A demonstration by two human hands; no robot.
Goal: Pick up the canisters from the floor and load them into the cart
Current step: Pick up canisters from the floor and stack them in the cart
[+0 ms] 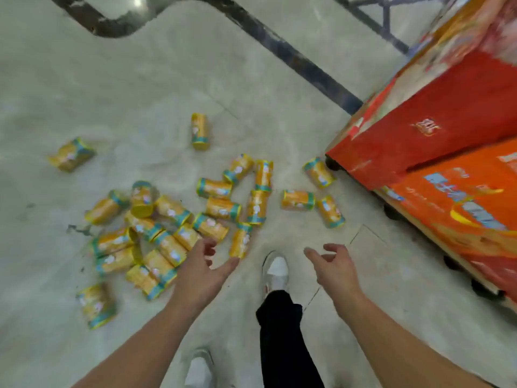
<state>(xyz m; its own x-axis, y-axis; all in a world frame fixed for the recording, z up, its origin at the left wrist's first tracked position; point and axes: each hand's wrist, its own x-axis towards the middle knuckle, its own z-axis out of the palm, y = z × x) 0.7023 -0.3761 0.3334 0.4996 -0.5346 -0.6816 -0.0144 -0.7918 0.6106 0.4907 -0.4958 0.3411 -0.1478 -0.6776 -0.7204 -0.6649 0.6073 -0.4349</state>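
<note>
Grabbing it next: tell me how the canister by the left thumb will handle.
Lying sideways on smooth floor tile, the yellow canister will probably roll if nudged. It looks rigid, and slim enough for the left hand.

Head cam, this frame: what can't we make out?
Label print on the canisters: lost to motion blur, head view.
Count of the pile: the left hand covers some of it.
Inside of the cart: cut off by the right edge, head view.
Whether the left hand touches the pile: too blurred to tell.
</note>
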